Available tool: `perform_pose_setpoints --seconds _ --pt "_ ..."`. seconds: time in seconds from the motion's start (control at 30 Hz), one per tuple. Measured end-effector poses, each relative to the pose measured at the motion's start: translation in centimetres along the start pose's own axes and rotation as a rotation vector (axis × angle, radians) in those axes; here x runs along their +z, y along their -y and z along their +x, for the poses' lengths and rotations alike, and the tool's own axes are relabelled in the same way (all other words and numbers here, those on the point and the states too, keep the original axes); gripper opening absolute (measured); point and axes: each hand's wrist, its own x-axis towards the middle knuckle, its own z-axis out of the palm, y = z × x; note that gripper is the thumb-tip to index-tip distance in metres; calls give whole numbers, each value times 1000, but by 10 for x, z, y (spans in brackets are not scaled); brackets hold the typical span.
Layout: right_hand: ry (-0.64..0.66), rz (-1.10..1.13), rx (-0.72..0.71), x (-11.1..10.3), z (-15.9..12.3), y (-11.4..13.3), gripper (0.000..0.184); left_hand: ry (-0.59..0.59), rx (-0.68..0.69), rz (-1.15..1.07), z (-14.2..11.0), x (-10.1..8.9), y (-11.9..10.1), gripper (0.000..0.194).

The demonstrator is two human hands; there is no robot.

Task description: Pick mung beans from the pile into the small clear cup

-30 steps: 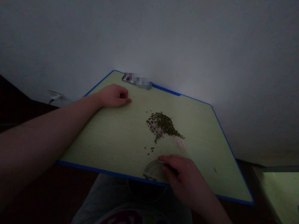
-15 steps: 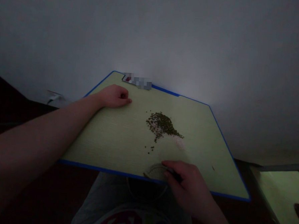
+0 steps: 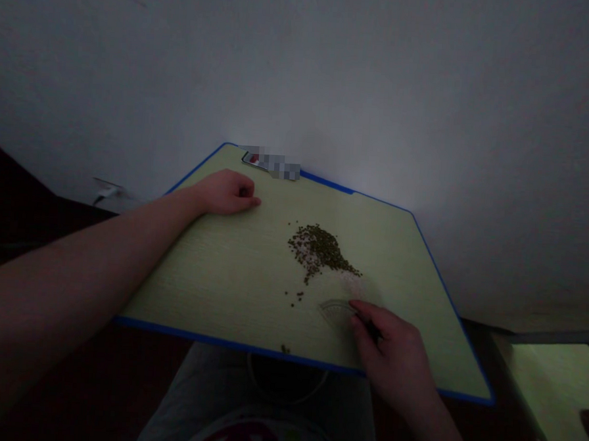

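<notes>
Now, right hand (image 3: 391, 354) on clear protractor (image 3: 336, 313) near green beans (image 3: 317, 251).

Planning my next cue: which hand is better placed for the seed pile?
Right, probably: the right hand is at the clear plastic piece beside the seeds; the left hand rests farther away.

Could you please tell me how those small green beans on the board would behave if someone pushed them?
The beans will probably roll and scatter easily, since they look small and rounded, and a few strays lie apart from the main heap. Each is likely light, so even a gentle push could spread the low, loose heap.
</notes>
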Motion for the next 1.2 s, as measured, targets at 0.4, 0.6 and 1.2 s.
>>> perform_pose_setpoints --seconds 0.4,0.6,1.2 --pt "65 -4 -177 23 61 33 31 -6 -4 -7 -1 -1 -2 41" --pt "241 106 -256 25 73 47 29 -10 -3 -13 0 -1 -2 39" --pt "382 215 -154 8 23 46 29 -12 -7 -14 -1 -1 -3 41"
